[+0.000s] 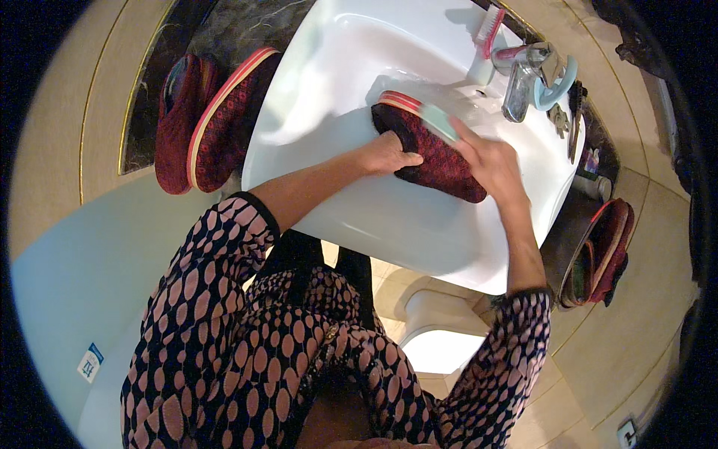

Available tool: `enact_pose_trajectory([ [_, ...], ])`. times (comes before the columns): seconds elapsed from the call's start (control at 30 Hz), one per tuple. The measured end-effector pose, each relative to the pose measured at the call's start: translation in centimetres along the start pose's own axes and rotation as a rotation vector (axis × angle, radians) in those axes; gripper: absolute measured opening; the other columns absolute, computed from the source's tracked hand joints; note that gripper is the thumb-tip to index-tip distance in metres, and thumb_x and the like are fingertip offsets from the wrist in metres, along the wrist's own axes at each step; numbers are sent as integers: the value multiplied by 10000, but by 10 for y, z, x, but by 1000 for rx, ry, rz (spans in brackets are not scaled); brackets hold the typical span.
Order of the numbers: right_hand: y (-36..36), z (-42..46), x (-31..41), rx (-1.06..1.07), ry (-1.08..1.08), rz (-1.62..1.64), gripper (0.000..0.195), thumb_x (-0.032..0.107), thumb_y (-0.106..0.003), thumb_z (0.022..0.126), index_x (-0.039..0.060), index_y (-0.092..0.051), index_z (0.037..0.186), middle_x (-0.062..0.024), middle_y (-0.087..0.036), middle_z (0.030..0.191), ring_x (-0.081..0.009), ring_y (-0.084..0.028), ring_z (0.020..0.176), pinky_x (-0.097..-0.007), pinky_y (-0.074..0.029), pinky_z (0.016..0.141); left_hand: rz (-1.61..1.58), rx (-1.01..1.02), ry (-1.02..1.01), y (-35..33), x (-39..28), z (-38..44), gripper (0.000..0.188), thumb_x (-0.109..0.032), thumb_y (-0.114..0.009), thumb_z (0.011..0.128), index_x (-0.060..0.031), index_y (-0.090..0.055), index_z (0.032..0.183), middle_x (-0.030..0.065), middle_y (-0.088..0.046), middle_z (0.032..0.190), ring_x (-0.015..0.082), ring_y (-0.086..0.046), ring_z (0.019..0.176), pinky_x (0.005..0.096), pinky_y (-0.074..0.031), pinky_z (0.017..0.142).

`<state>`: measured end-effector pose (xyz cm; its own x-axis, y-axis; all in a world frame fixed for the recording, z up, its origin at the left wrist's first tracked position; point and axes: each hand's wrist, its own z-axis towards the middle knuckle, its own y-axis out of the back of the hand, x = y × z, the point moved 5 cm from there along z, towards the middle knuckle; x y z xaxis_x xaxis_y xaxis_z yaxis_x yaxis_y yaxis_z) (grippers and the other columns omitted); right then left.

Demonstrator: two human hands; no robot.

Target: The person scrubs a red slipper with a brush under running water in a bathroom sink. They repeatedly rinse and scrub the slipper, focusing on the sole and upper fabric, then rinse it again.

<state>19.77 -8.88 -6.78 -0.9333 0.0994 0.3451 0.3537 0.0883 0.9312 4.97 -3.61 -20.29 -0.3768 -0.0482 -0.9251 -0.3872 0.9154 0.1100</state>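
Note:
A dark red patterned cloth slipper point(440, 160) with a red-and-white striped sole edge is held over the white washbasin point(348, 207). My left hand point(391, 154) grips it at the dark opening, fingers inside and thumb on the outer fabric. In my right hand point(489, 163) is a pale green brush point(439, 122), somewhat blurred, laid against the slipper beside the striped edge. The brush's bristles are hidden from this angle. Under the slipper's far end, a little water point(406, 78) shows in the basin.
Two similar slippers point(221, 134) lean together on the dark marble counter left of the basin. More slippers point(603, 258) stand at the right. A pink-backed brush point(489, 31), chrome faucet point(519, 84), light blue hook-shaped object point(555, 90) and keys point(559, 120) occupy the basin's rim.

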Motion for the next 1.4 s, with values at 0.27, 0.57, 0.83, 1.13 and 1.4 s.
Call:
enact_pose_trajectory([
  [0.27, -5, 11, -4, 26, 37, 107, 361, 333, -533, 868, 247, -539, 1219, -175, -609, 702, -350, -596, 629, -421, -479, 600, -165, 43, 1, 3, -12, -10, 318, -251, -640, 776, 20, -589, 935, 165, -627, 828, 301, -588, 823, 382, -449, 763],
  [0.57, -7, 32, 4, 112, 5, 9, 355, 333, -503, 885, 265, -522, 1232, -179, -628, 796, -361, -606, 709, -423, -495, 651, -6, 137, 58, -5, 2, 5, 407, -220, -641, 799, -39, -535, 1148, 113, -612, 1049, 223, -551, 992, 372, -423, 887],
  [0.83, 8, -13, -20, 120, -35, 127, 370, 298, -508, 889, 265, -500, 1257, -174, -639, 875, -339, -615, 780, -397, -491, 705, -102, 237, 96, -7, 41, 10, 502, -236, -643, 808, -38, -457, 1231, 115, -536, 1190, 236, -471, 1128, 382, -350, 980],
  [1.13, -16, 68, 41, 153, 76, -121, 356, 343, -518, 878, 267, -530, 1225, -209, -608, 858, -358, -597, 721, -425, -477, 676, 139, 137, 140, 1, 8, 4, 514, -213, -638, 805, -58, -444, 1255, 135, -508, 1242, 260, -447, 1167, 383, -335, 1000],
  [1.4, 5, -24, -17, 42, 46, 34, 382, 314, -518, 877, 272, -495, 1256, -181, -590, 652, -346, -594, 605, -441, -462, 549, 59, -23, -285, 0, 11, -2, 255, -312, -561, 844, -112, -627, 987, 226, -576, 716, 352, -594, 683, 436, -461, 640],
])
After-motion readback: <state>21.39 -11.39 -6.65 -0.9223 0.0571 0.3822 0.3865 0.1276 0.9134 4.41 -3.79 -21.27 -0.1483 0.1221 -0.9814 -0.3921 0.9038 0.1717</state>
